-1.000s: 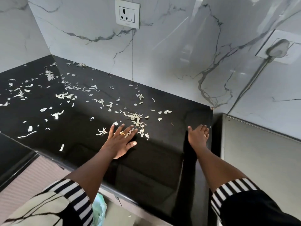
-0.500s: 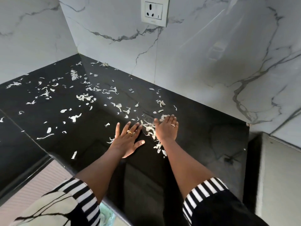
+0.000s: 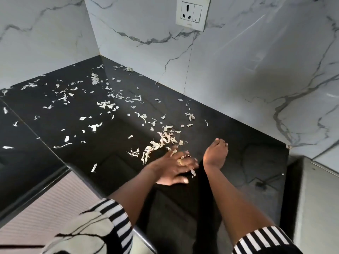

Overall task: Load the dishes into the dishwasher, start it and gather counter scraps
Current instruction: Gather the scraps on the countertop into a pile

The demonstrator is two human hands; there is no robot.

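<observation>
Left grip (image 3: 174,167), a bare hand, lies palm down on the black worktop (image 3: 256,162) with its fingers spread. It is blurred, and a few pale bits sit at its fingertips, so whether any are pinched cannot be told. Right grip (image 3: 216,154) stands just beside it to the right, fingers pressed together and fairly straight, its lower side towards the worktop, holding nothing that shows. The scraps (image 3: 163,142), thin whitish peelings, lie thickest in a loose heap just beyond the left fingers. The rest are strewn thinly over the worktop to the left and back into the corner of the marble wall (image 3: 256,79). A white socket (image 3: 192,13) sits high on that wall. Both forearms come out of black-and-white striped cuffs (image 3: 117,222).
</observation>
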